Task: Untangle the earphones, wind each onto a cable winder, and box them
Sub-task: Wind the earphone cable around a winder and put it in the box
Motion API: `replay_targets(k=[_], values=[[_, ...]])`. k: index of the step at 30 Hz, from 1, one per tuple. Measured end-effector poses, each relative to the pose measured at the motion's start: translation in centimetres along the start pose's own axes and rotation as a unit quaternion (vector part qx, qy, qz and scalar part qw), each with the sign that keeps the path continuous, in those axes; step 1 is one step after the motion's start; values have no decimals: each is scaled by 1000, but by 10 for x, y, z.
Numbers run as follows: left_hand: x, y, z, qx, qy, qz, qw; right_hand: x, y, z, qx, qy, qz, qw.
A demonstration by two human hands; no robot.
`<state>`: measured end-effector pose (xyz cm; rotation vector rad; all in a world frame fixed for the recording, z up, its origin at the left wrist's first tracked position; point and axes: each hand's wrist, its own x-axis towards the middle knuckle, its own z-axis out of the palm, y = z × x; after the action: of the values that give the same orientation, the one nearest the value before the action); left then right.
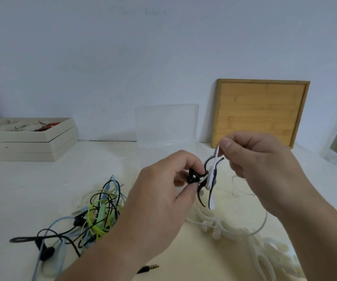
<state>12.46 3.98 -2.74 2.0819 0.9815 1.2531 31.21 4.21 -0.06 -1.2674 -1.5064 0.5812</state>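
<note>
Head camera view, looking down at a pale counter (42, 189) set against a white wall.

The left hand (163, 199) is raised in the middle of the view. Its thumb and fingertips are closed together, pinching a small black cable winder (194, 177) with curved prongs. The right hand (261, 165) is just beside it, slightly higher. Its thumb and forefinger pinch a white earphone cable (216, 154) that runs down onto the winder. More of this cable trails in a loose loop over the counter below the right wrist.

To the left, on the counter, lies a tangle of earphones (94, 216) in black, light blue and yellow-green. A gold-tipped jack plug (150, 267) lies near the bottom edge. A pile of white cable winders (265, 252) sits at lower right.

Further back stands a clear plastic box (166, 124). A wooden tray (259, 112) leans upright against the wall. At far left is a beige compartment box (27, 138) holding small items.
</note>
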Motion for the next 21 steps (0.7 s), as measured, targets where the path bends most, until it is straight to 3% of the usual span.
replay_targets(k=[3,8,13,21], values=[[1,0,1,-103,-11,-24,994,3,4,6,77,-17,50,996],[3,-1,2,-187,-13,-31,982,3,5,12,136,-37,110,984],[5,-2,3,-225,21,-32,974,2,3,16,107,-34,128,985],[3,0,0,-211,-35,-22,977,1,2,19,117,-91,192,970]])
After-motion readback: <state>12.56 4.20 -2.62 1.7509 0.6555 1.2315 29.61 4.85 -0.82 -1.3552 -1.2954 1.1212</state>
